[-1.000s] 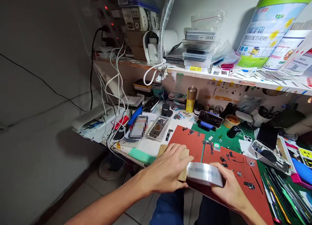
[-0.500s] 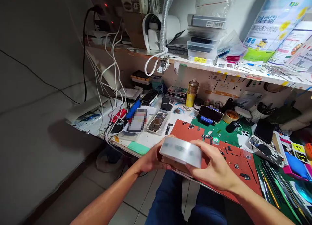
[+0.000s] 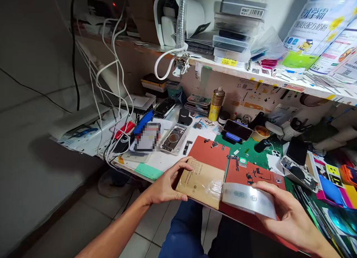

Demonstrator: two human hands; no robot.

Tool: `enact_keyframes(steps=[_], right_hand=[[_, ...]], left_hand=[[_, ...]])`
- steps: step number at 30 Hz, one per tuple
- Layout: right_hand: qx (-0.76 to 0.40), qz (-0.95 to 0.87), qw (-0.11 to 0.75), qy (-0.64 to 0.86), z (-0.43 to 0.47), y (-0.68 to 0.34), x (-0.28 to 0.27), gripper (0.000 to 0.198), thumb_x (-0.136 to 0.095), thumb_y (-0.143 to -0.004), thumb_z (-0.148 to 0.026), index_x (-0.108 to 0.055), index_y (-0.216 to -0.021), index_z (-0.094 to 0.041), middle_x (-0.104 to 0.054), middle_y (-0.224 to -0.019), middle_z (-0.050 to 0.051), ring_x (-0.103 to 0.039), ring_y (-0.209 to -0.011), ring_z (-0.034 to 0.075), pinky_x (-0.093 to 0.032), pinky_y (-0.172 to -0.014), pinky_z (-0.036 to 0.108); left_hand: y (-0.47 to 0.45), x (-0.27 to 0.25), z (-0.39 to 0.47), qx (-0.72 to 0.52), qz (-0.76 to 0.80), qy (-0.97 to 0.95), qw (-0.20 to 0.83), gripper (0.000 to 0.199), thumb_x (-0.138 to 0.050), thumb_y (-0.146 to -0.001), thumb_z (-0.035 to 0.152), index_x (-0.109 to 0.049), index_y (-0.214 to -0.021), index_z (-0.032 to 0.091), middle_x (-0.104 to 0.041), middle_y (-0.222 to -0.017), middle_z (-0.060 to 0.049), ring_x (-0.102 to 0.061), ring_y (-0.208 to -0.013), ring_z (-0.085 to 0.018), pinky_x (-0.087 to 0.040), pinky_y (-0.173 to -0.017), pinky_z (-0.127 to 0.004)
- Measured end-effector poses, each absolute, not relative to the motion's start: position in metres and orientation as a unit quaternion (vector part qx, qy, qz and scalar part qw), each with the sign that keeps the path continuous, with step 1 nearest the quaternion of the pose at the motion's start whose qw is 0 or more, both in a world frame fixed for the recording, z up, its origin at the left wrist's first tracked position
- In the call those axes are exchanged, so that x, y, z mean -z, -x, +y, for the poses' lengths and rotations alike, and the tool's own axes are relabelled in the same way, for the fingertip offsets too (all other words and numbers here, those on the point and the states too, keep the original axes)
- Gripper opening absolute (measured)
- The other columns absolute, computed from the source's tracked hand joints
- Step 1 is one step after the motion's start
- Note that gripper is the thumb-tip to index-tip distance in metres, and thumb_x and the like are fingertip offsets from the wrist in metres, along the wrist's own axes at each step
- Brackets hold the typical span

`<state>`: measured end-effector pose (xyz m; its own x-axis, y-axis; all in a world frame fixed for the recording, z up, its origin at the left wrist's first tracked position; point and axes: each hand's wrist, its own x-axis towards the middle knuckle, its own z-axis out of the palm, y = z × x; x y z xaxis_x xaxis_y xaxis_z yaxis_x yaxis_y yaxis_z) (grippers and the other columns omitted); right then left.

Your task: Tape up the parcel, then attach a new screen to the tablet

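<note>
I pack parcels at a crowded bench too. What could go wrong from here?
1. The box sits at the bench edge, over the lap; if the left hand eases, it might slip off.
2. The tape roll in the right hand hangs over loose small parts on the red mat; sticky tape may lift or scatter them.
</note>
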<state>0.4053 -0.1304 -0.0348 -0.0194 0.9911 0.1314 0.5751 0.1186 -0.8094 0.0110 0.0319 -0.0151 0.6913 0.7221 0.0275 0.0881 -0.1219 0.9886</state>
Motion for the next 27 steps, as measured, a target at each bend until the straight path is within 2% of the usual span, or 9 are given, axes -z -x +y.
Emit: enact_keyframes(steps=[6,9,12,14,15,16,19,23,27], right_hand=[[-0.271,-0.662,0.339,0.612,-0.126,-0.4,0.058,0.057,-0.077,-0.078,-0.027,-0.074,-0.134,-0.031,-0.078,-0.131,0.008,-0.074,-0.122,0.031,-0.061,-0.106,0.047],[-0.241,-0.662,0.342,0.622,-0.136,-0.385,0.067,0.054,-0.078,-0.078,-0.03,-0.075,-0.132,-0.031,-0.079,-0.129,0.008,-0.075,-0.12,0.033,-0.063,-0.102,0.049],[-0.168,-0.653,0.391,0.627,-0.154,-0.356,0.072,0.05,-0.075,-0.083,-0.035,-0.073,-0.132,-0.032,-0.08,-0.125,0.006,-0.078,-0.115,0.032,-0.068,-0.092,0.043],[-0.122,-0.638,0.419,0.634,-0.165,-0.334,0.073,0.048,-0.072,-0.086,-0.033,-0.071,-0.133,-0.032,-0.081,-0.123,0.006,-0.079,-0.111,0.032,-0.07,-0.087,0.039],[-0.102,-0.633,0.43,0.636,-0.169,-0.325,0.072,0.048,-0.071,-0.086,-0.031,-0.071,-0.134,-0.031,-0.081,-0.121,0.007,-0.08,-0.109,0.032,-0.071,-0.083,0.037],[-0.086,-0.626,0.437,0.64,-0.172,-0.316,0.071,0.048,-0.07,-0.086,-0.029,-0.07,-0.134,-0.031,-0.081,-0.119,0.007,-0.081,-0.106,0.031,-0.071,-0.079,0.035],[-0.08,-0.624,0.469,0.619,-0.174,-0.304,0.063,0.056,-0.068,-0.084,-0.021,-0.065,-0.139,-0.032,-0.082,-0.111,0.006,-0.082,-0.095,0.027,-0.069,-0.069,0.028],[-0.168,-0.616,0.491,0.592,-0.181,-0.311,0.053,0.076,-0.067,-0.075,-0.014,-0.057,-0.149,-0.032,-0.08,-0.121,0.004,-0.081,-0.102,0.025,-0.068,-0.08,0.028],[-0.246,-0.558,0.451,0.651,-0.198,-0.318,0.06,0.088,-0.072,-0.068,-0.016,-0.055,-0.153,-0.028,-0.077,-0.131,0.007,-0.079,-0.111,0.028,-0.067,-0.091,0.034]], left_hand=[[-0.008,0.02,0.039,-0.267,0.297,-0.702,0.59,0.076,-0.1,-0.064,0.053,-0.061,-0.125,0.026,-0.035,-0.169,-0.021,-0.043,-0.156,-0.037,-0.034,-0.125,-0.054],[-0.004,0.006,0.045,-0.243,0.28,-0.731,0.573,0.074,-0.094,-0.071,0.06,-0.063,-0.129,0.027,-0.035,-0.172,-0.022,-0.037,-0.161,-0.039,-0.033,-0.126,-0.058],[-0.007,-0.024,0.029,-0.174,0.327,-0.836,0.406,0.066,-0.075,-0.093,0.057,-0.057,-0.151,0.032,-0.023,-0.18,-0.016,-0.019,-0.167,-0.038,-0.025,-0.131,-0.063],[-0.02,-0.04,0.004,-0.138,0.355,-0.901,0.208,0.07,-0.064,-0.103,0.042,-0.036,-0.168,0.033,-0.023,-0.181,-0.013,-0.016,-0.168,-0.036,-0.019,-0.133,-0.065],[-0.028,-0.044,-0.011,-0.114,0.324,-0.93,0.134,0.079,-0.063,-0.104,0.036,-0.025,-0.172,0.027,-0.028,-0.179,-0.014,-0.019,-0.168,-0.034,-0.019,-0.135,-0.061],[-0.038,-0.045,-0.024,-0.101,0.284,-0.95,0.081,0.083,-0.064,-0.102,0.036,-0.022,-0.173,0.021,-0.032,-0.177,-0.015,-0.022,-0.167,-0.033,-0.024,-0.135,-0.056],[-0.06,-0.034,-0.049,-0.087,0.218,-0.972,-0.006,0.081,-0.065,-0.099,0.031,-0.03,-0.17,0.014,-0.039,-0.174,-0.015,-0.033,-0.164,-0.034,-0.027,-0.135,-0.051],[-0.07,-0.021,-0.037,-0.128,0.193,-0.972,-0.044,0.076,-0.065,-0.098,0.029,-0.039,-0.168,0.02,-0.048,-0.17,-0.011,-0.044,-0.158,-0.031,-0.021,-0.136,-0.045],[-0.06,-0.01,-0.039,-0.177,0.193,-0.965,-0.019,0.077,-0.074,-0.092,0.036,-0.047,-0.164,0.03,-0.059,-0.162,-0.005,-0.055,-0.15,-0.032,-0.023,-0.136,-0.042]])
